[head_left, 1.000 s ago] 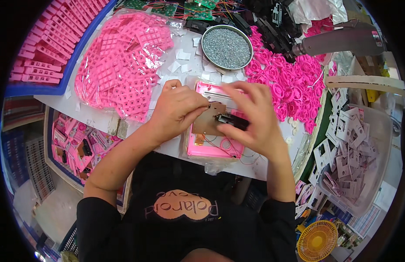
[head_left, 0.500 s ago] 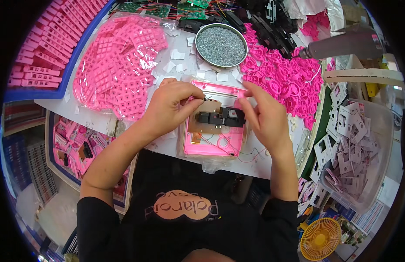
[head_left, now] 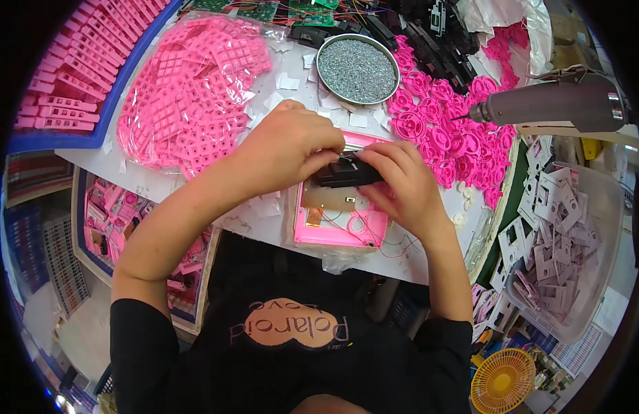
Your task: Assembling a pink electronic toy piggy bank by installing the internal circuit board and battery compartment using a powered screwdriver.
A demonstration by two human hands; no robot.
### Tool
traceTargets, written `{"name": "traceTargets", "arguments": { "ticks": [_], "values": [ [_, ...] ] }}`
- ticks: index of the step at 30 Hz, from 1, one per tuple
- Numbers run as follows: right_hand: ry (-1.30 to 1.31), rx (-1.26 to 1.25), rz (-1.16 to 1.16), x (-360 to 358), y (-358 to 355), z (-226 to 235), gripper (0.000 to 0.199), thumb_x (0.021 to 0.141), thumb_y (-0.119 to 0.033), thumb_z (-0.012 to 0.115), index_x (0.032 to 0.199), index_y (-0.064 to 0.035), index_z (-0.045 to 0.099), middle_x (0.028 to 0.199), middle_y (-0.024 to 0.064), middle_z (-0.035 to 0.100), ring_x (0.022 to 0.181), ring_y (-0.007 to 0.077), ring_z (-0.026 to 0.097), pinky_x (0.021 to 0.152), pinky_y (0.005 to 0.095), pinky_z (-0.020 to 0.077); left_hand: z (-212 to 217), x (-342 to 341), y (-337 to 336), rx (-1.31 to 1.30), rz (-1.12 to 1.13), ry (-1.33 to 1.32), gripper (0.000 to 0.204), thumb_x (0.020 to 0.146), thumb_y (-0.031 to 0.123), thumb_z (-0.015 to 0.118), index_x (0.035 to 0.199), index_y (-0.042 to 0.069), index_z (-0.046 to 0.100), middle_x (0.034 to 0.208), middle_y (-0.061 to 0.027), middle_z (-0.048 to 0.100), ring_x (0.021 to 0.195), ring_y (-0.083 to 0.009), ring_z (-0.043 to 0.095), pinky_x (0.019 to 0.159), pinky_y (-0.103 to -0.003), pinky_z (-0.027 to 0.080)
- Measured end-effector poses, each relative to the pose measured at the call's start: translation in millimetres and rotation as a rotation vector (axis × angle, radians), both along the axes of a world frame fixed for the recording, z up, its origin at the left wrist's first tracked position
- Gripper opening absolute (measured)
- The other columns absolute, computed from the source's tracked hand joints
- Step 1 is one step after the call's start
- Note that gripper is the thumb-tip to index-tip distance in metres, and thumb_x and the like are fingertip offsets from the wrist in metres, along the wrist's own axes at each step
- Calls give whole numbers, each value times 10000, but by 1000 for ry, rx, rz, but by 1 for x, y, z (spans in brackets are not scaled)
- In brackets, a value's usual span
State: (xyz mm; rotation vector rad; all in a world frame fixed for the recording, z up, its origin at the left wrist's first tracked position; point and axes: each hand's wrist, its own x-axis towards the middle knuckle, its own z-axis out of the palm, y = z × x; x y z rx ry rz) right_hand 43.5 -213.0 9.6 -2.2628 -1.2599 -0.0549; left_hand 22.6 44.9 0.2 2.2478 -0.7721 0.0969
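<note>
Head view: I see both hands meeting over the pink case (head_left: 340, 224), which lies open on the bench (head_left: 261, 217) just below the screw tin (head_left: 356, 69). My left hand (head_left: 292, 148) and right hand (head_left: 402, 186) share a black part (head_left: 347, 172); its long axis runs left to right across the top of the case, roughly level. Left fingers (head_left: 330, 148) are curled and pinching its left end; right fingers (head_left: 378, 157) are pressed together along its right end. A brown board (head_left: 330, 200) sits in the case just below the part. Against half a second ago, the hands have closed in and the part now lies between them, lifted off the case.
</note>
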Motion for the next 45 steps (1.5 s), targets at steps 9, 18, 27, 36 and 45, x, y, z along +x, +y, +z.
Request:
{"name": "traceTargets", "arguments": {
  "ticks": [9, 18, 27, 36, 45],
  "values": [
    [88, -72, 35, -6, 8, 16, 524, 692, -137, 805, 1173, -41, 619, 1025, 104, 629, 972, 313, 593, 804, 414, 540, 6, 9, 5, 116, -190, 11, 129, 835, 133, 722, 927, 94, 640, 840, -55, 637, 848, -270, 624, 880, -430, 431],
    [172, -20, 64, -4, 16, 8, 522, 671, -135, 817, 1157, -99, 632, 1028, 90, 569, 959, 310, 559, 800, 419, 506, 6, 10, 9, 99, -288, -28, 136, 853, 126, 691, 980, 88, 661, 856, -56, 632, 859, -279, 627, 852, -424, 467],
    [232, -76, 79, -6, 22, 11, 460, 657, -89, 790, 1091, -111, 639, 1009, 94, 566, 952, 321, 548, 780, 426, 492, 7, -17, 9, 74, -89, 95, 159, 849, 131, 697, 995, 70, 702, 871, -90, 673, 827, -281, 658, 791, -403, 500],
    [95, -65, 52, -16, 26, 14, 460, 642, -57, 787, 1077, -77, 639, 1065, 86, 594, 976, 321, 553, 797, 426, 506, 8, -13, -4, -67, 127, 492, 181, 818, 158, 711, 914, 7, 737, 816, -157, 714, 754, -305, 688, 701, -401, 535],
    [-109, -187, -79, -37, 33, 22, 332, 691, -97, 711, 1014, -38, 665, 1004, 102, 611, 926, 287, 569, 795, 396, 513, 14, -1, -7, -3, 48, 556, 189, 828, 154, 712, 892, -24, 714, 793, -156, 695, 723, -255, 679, 674, -360, 526]
  ]
}}
